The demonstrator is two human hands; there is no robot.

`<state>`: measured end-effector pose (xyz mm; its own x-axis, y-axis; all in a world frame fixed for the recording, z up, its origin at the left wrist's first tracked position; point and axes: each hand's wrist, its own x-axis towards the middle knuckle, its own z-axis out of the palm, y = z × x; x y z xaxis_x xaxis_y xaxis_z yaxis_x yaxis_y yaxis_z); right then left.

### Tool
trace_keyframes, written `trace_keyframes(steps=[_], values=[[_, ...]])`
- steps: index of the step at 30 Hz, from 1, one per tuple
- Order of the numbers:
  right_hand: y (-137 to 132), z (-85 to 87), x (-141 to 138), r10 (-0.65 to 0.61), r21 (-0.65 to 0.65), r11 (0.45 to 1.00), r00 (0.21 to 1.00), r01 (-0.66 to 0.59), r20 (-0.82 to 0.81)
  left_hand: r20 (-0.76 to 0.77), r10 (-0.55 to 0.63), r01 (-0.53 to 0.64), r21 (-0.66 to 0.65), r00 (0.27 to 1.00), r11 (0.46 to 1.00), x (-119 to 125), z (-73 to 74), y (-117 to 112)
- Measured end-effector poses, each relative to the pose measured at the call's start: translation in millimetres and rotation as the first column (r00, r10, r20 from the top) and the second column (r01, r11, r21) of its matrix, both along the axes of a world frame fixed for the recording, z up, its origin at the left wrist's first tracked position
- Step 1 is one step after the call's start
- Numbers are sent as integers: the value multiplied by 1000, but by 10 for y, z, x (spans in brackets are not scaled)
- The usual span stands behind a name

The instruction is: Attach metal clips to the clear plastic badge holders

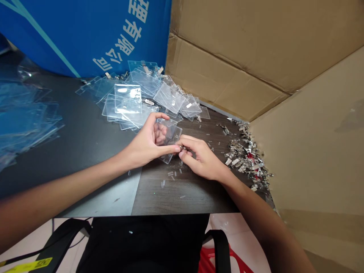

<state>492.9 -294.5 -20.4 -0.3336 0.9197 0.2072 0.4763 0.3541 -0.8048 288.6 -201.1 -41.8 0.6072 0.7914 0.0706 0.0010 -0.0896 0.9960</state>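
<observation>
Left hand (146,142) grips clear plastic badge holder (170,132) above worktop (182,197), fingers curled around its edge. Right fingers (189,145) pinch small metal clip (184,149) against holder's edge. Loose clips (246,157) heaped right; more holders (136,102) piled behind.

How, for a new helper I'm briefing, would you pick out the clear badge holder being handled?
On the dark tabletop, find the heap of clear badge holders. Just in front of it, the person's left hand holds one holder. Only that one has the right hand pinching a small metal piece at its edge.
</observation>
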Motion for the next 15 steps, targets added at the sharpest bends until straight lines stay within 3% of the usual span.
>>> trace_keyframes(steps=[15], values=[[64,-69,5,-46,64,997,998,44,31,117,148,-171,219,982,961,27,-2,-47]])
